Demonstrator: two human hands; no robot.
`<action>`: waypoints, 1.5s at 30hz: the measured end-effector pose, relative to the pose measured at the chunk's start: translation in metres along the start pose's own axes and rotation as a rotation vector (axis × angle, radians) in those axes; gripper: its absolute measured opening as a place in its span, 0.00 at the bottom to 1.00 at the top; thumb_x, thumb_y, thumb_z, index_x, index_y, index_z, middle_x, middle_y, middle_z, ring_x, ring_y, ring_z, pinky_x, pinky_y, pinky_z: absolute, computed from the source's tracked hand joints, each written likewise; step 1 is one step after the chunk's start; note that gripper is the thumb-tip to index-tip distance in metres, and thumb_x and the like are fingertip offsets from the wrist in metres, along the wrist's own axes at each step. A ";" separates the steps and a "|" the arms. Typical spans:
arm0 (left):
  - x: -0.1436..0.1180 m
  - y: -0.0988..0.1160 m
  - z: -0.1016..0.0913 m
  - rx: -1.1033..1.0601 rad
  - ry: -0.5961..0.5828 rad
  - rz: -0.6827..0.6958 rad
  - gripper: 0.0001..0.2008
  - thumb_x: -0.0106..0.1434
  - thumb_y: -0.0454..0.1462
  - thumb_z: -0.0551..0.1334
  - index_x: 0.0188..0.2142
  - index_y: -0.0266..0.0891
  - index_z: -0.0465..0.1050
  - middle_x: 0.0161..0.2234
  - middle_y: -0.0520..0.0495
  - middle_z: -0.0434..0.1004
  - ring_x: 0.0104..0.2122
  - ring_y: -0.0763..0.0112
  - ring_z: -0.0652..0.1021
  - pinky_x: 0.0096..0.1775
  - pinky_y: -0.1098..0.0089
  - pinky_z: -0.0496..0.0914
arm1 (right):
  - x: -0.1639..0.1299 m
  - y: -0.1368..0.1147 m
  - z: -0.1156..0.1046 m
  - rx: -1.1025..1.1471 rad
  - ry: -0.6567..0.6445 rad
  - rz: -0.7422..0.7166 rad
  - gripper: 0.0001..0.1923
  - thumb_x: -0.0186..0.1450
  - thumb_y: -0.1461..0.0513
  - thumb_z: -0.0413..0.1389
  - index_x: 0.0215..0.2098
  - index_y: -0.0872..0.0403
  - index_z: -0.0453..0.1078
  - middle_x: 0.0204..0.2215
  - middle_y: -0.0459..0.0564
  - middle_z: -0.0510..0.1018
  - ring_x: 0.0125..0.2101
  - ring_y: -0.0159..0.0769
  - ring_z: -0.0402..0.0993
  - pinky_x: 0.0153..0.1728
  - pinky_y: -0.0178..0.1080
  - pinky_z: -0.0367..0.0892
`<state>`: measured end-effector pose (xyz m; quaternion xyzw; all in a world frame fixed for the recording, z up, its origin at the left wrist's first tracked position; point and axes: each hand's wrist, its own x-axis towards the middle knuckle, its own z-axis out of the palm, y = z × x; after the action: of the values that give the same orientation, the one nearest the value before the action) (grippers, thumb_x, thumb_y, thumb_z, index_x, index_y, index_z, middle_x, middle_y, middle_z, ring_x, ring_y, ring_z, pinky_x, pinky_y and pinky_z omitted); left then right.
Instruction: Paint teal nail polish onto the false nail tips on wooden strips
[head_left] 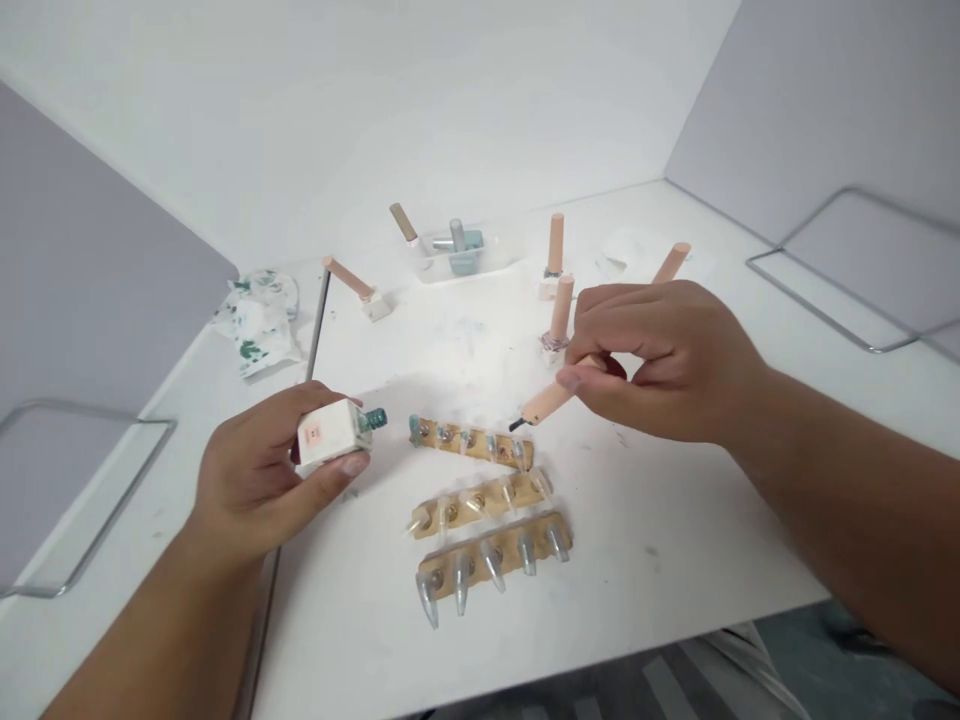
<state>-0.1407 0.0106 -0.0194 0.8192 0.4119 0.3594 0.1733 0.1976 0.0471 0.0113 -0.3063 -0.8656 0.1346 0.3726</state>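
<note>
nearby, left hand (262,475) gripped a white polish bottle (330,431), tilted sideways, neck open toward the strips. right hand (660,355) pinched its brush cap (551,400), bristles poised over the top nail strip (471,442) on the bench (675,520).

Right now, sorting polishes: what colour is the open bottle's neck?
Teal-green, on the bottle in the left hand; head view.

Single head-worn view, facing forward and down, close over white surface (675,520); no second view.
</note>
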 end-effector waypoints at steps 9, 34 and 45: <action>0.003 0.006 0.007 0.029 -0.029 0.069 0.07 0.61 0.34 0.65 0.40 0.40 0.72 0.30 0.49 0.73 0.26 0.71 0.71 0.27 0.69 0.64 | -0.011 0.005 0.039 0.369 0.129 0.306 0.13 0.68 0.57 0.56 0.29 0.51 0.76 0.23 0.43 0.74 0.23 0.28 0.67 0.26 0.35 0.61; 0.000 -0.018 0.001 -0.175 0.236 -0.101 0.05 0.64 0.39 0.64 0.39 0.41 0.73 0.31 0.51 0.72 0.29 0.71 0.70 0.31 0.68 0.64 | -0.012 0.010 0.054 1.060 -0.227 1.001 0.19 0.62 0.47 0.62 0.32 0.53 0.68 0.20 0.37 0.60 0.18 0.26 0.66 0.30 0.47 0.81; -0.005 -0.028 0.001 -0.259 0.363 -0.118 0.08 0.61 0.37 0.68 0.41 0.44 0.76 0.32 0.53 0.75 0.32 0.69 0.72 0.35 0.66 0.65 | -0.010 0.010 0.051 1.112 -0.129 0.929 0.17 0.62 0.48 0.62 0.33 0.53 0.72 0.23 0.38 0.63 0.25 0.27 0.69 0.40 0.48 0.78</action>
<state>-0.1569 0.0237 -0.0384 0.6867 0.4339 0.5399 0.2207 0.1702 0.0483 -0.0343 -0.3992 -0.4700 0.7168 0.3256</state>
